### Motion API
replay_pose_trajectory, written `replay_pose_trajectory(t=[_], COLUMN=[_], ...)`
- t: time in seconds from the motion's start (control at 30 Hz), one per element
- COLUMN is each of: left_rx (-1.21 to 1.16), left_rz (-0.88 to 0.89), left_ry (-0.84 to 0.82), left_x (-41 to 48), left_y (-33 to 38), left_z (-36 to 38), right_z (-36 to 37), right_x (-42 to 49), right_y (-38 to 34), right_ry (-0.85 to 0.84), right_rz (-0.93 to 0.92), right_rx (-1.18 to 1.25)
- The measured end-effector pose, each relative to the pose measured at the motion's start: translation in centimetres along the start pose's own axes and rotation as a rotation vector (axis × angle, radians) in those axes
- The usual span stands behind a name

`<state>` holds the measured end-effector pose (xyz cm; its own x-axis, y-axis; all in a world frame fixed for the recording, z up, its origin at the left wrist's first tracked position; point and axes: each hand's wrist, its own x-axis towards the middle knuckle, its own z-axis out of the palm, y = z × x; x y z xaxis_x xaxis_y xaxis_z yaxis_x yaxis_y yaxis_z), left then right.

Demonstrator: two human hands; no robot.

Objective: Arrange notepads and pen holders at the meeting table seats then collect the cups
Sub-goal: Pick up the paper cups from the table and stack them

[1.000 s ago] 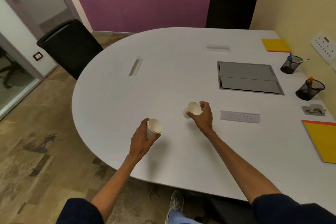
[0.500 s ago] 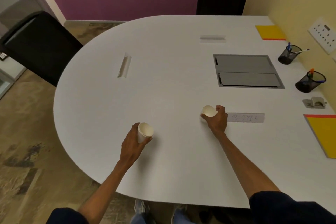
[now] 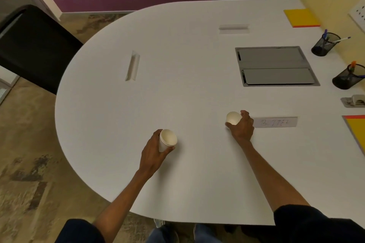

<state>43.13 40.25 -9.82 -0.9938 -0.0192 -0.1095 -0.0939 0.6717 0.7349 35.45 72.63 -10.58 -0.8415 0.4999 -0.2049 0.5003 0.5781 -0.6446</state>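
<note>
The left hand (image 3: 154, 154) wraps its fingers round the wall of the left cup (image 3: 167, 139), at about seven o'clock from the middle of the table (image 3: 177, 85). The right hand (image 3: 242, 127) curls round the right cup (image 3: 233, 118) at about five o'clock. Whether either base touches the tabletop is hard to tell. These paper cups are probably light, thin-walled and easily crushed, so hold them gently mid-wall, under the stiffer rim.

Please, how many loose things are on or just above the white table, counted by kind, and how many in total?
Paper cups: 2, both held
Yellow notepads: 2
Mesh pen holders: 2
Paper label strip: 1
Grey hole punch: 1
Total: 8
</note>
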Motion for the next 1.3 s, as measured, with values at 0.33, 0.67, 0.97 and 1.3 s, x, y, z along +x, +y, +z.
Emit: replay_pose_trajectory(t=[0.33,0.67,0.97,1.3], left_rx=[0.007,0.069,0.104,0.079], left_rz=[-0.040,-0.085,-0.168,-0.285], left_ry=[0.025,0.169,0.354,0.462], left_x=[0.4,-0.3,-3.0,-8.4], left_y=[0.7,1.9,0.5,-5.3], left_z=[0.8,-1.7,-6.5,-12.2], right_z=[0.5,6.7,11.8,16.8], right_x=[-1.5,-8.4,-13.8,-20.2], right_y=[-1.2,-8.9,-15.5,-20.3], right_ry=[0.026,-0.436,-0.992,-1.127], right_rz=[-0.143,-0.514,-0.503,-0.585], right_rx=[-0.119,0.200,0.328,0.256])
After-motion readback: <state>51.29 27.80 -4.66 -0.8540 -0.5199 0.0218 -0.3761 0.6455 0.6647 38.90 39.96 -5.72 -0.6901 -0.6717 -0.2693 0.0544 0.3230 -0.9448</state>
